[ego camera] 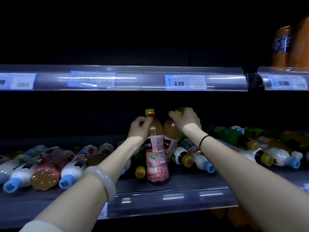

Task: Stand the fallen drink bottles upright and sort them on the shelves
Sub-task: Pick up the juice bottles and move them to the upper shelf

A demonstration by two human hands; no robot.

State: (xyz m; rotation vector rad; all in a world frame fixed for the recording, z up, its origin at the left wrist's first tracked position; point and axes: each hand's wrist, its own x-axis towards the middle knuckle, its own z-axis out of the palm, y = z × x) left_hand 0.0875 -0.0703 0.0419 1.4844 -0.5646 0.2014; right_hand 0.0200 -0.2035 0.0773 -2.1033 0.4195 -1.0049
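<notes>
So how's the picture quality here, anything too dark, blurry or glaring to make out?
Head view: dim overall, black above the price rail; glare streaks on that rail; the 3.50 tag reads, tags left of it smear; the right hand is motion-blurred; the orange bottles top right are soft.

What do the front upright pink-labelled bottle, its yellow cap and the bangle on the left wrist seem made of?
Pink-labelled bottle: likely clear glossy plastic; juice shows through, highlights glint. Yellow cap: opaque plastic, ribbed rim. Bangle: pale, translucent, polished; jade-like stone or glass, cannot tell which.
</notes>
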